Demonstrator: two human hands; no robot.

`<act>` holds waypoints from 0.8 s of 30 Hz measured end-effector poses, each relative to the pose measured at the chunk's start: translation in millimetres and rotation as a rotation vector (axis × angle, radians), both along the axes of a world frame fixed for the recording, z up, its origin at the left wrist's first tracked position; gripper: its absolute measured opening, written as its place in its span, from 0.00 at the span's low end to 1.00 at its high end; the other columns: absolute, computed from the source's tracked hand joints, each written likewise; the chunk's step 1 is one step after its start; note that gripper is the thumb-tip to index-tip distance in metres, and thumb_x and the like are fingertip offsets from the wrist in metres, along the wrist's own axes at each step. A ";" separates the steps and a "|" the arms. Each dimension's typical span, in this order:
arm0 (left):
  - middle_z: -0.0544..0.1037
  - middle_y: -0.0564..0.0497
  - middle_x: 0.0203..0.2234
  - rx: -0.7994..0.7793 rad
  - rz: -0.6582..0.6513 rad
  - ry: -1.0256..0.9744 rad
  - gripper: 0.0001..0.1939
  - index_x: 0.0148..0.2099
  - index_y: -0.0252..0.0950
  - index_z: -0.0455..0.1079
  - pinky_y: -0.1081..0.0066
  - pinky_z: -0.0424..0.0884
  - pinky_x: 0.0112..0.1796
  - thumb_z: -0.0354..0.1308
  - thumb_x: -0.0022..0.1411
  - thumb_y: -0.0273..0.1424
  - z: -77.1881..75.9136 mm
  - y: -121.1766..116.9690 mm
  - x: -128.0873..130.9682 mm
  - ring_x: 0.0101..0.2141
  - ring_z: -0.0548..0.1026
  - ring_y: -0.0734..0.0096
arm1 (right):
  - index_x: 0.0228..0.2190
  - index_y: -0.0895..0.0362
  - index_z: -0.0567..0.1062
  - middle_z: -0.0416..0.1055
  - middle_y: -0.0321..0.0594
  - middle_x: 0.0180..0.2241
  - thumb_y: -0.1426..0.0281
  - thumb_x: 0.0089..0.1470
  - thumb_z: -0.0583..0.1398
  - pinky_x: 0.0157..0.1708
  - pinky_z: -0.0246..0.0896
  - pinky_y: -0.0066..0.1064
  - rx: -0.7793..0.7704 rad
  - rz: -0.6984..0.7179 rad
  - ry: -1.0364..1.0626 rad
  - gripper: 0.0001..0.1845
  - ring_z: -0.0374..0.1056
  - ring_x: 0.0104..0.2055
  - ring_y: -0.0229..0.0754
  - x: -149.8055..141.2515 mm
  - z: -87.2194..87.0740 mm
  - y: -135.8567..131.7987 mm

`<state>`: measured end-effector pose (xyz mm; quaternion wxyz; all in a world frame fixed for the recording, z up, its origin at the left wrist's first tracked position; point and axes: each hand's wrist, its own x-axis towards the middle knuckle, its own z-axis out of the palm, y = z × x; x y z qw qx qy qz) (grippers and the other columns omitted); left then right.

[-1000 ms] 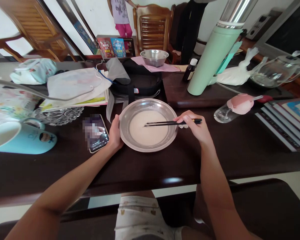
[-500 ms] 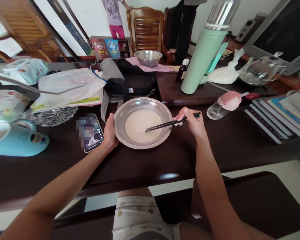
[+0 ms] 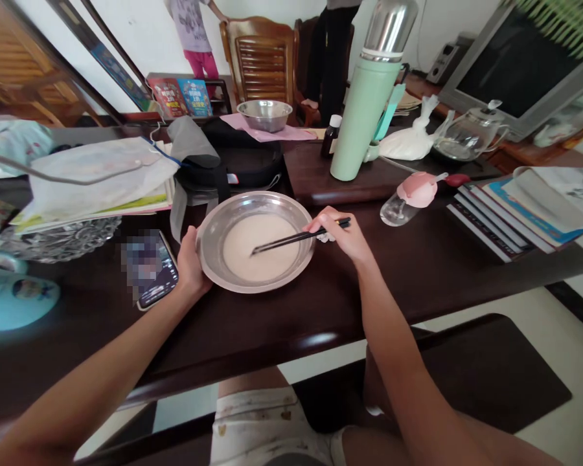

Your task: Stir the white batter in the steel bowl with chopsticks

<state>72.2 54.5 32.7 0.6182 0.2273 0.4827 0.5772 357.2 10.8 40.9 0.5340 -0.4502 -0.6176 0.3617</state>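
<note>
On the dark table (image 3: 276,323), near its front edge, stood a wide metal bowl (image 3: 212,239) of milky liquid (image 3: 243,234). Black chopsticks (image 3: 287,241) slanted in from the right, their tips in the liquid. The person's right hand (image 3: 342,236) was closed around the chopsticks' upper part at the bowl's right rim; whether it touched the rim I could not tell. The left hand (image 3: 192,265) gripped the bowl's left side, thumb at the rim, its other fingers largely hidden. Just left of that hand lay a lit phone (image 3: 159,275); farther left, a blue mug (image 3: 17,303) and a cut-glass dish (image 3: 80,241). Beyond the bowl I saw a black bag (image 3: 247,162) and, farther back, a smaller metal basin (image 3: 265,118) on pink cloth (image 3: 298,134). To the far right a green flask (image 3: 364,116) stood upright; nearer, a pink-topped cup (image 3: 415,194) leaned, left of stacked books (image 3: 510,217).
</note>
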 end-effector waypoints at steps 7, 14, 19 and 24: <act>0.82 0.56 0.27 -0.022 0.049 0.103 0.21 0.43 0.33 0.75 0.65 0.76 0.53 0.42 0.79 0.32 5.8 3.5 6.8 0.44 0.81 0.62 | 0.20 0.50 0.79 0.82 0.38 0.27 0.36 0.57 0.59 0.43 0.75 0.41 -0.021 -0.186 0.011 0.34 0.79 0.35 0.45 12.4 6.0 5.8; 0.86 0.50 0.34 -0.036 -0.028 -0.003 0.28 0.50 0.33 0.78 0.61 0.77 0.54 0.37 0.79 0.40 5.3 6.0 5.7 0.48 0.82 0.55 | 0.24 0.53 0.82 0.83 0.40 0.30 0.41 0.57 0.64 0.42 0.75 0.37 -0.089 0.001 0.053 0.28 0.80 0.36 0.44 19.4 6.3 9.5; 0.86 0.47 0.33 -0.001 0.004 -0.083 0.24 0.49 0.33 0.78 0.57 0.80 0.50 0.45 0.75 0.42 -2.6 9.1 2.7 0.44 0.84 0.51 | 0.23 0.52 0.82 0.84 0.38 0.29 0.44 0.59 0.64 0.42 0.74 0.37 -0.019 -0.117 0.059 0.27 0.80 0.35 0.44 15.9 7.5 2.6; 0.86 0.46 0.33 0.008 -0.035 -0.099 0.21 0.43 0.33 0.78 0.56 0.79 0.52 0.48 0.73 0.41 -13.1 9.7 -3.4 0.47 0.84 0.49 | 0.26 0.50 0.85 0.84 0.39 0.33 0.44 0.58 0.64 0.43 0.74 0.39 -0.035 0.022 -0.020 0.25 0.80 0.38 0.46 1.6 5.3 -1.7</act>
